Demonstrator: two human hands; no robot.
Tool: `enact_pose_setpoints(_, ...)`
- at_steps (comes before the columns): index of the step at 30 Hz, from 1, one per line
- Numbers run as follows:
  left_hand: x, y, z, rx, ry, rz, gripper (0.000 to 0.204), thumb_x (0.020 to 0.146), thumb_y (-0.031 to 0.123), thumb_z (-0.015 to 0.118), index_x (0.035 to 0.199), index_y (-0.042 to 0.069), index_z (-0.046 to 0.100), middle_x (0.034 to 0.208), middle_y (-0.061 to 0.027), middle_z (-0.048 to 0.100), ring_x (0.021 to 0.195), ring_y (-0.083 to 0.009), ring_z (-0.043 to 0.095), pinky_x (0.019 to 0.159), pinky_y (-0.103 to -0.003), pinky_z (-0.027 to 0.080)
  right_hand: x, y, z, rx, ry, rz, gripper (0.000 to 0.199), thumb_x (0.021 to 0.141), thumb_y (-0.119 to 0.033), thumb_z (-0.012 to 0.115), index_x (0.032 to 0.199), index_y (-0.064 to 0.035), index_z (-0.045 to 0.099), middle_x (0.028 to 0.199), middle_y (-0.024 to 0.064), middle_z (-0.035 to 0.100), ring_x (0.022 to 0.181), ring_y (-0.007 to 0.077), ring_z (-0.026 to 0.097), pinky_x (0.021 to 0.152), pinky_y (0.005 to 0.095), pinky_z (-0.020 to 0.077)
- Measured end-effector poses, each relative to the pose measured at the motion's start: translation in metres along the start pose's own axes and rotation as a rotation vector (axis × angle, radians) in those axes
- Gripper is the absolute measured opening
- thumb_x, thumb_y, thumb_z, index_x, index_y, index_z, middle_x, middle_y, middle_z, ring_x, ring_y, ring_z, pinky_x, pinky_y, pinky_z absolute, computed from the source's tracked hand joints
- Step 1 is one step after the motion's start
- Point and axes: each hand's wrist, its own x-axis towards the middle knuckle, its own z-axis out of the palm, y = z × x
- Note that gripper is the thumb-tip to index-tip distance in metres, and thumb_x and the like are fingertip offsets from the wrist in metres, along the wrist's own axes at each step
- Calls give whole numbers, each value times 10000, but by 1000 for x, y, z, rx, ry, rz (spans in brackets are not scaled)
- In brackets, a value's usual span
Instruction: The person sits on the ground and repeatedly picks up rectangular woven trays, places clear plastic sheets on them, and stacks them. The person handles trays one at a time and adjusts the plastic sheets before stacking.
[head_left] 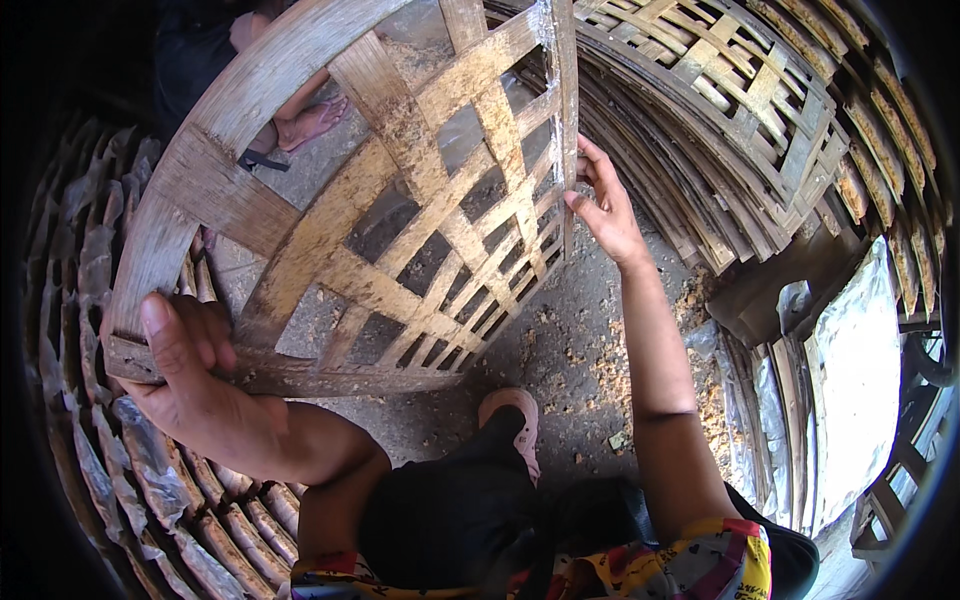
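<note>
I hold a large woven bamboo lattice tray [325, 220] upright and tilted in front of me, with flat wooden strips along its edges. My left hand [195, 360] is closed round its lower left corner, thumb on the near side. At the far right edge, my right hand [605, 210] grips the rim between thumb and fingers; part of the fingers is hidden behind it. Gaps in the weave show the grey floor beyond. Small dark crumbs and a dusty coating stick to several slats.
Similar lattice trays lie in a tall stack [650, 150] at the right. Piled layers with plastic sheeting [240, 540] curve along my left. Near the right edge hangs a bright white sheet [860, 380]. Crumbs litter the floor [580, 350]. Another person's foot [310, 122] shows behind the tray.
</note>
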Motion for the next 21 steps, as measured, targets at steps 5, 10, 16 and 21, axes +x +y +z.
enact_pose_setpoints(5, -12, 12, 7, 9, 43, 16, 151, 916, 152, 625, 974, 26, 564, 596, 27, 411, 527, -49, 329, 518, -204, 274, 7, 1, 8, -246, 68, -90, 660, 799, -75, 635, 1409, -53, 381, 1159, 95, 589, 1096, 203, 547, 983, 342, 405)
enact_pose_setpoints(10, -19, 20, 15, -62, 48, -8, 137, 916, 133, 615, 985, 25, 566, 612, 23, 411, 542, -51, 336, 536, -201, 285, 8, -8, 10, 287, 36, -37, 562, 809, 44, 557, 1346, -45, 421, 1104, 27, 600, 990, 102, 557, 884, 268, 440)
enact_pose_setpoints(16, -20, 20, 2, -182, -56, -8, 111, 915, 120, 623, 950, 27, 573, 623, 20, 439, 537, -57, 348, 524, -220, 294, 1, -23, 12, 343, 87, -25, 569, 843, 108, 536, 1375, -27, 385, 1174, 57, 593, 1025, 113, 578, 877, 273, 476)
enact_pose_setpoints(21, -21, 21, 1, -218, -78, -16, 82, 919, 113, 617, 914, 42, 579, 623, 12, 458, 528, -51, 346, 519, -216, 290, 3, -13, 1, 157, 71, -29, 577, 829, 71, 608, 1362, -19, 403, 1168, 54, 597, 1019, 122, 586, 876, 277, 484)
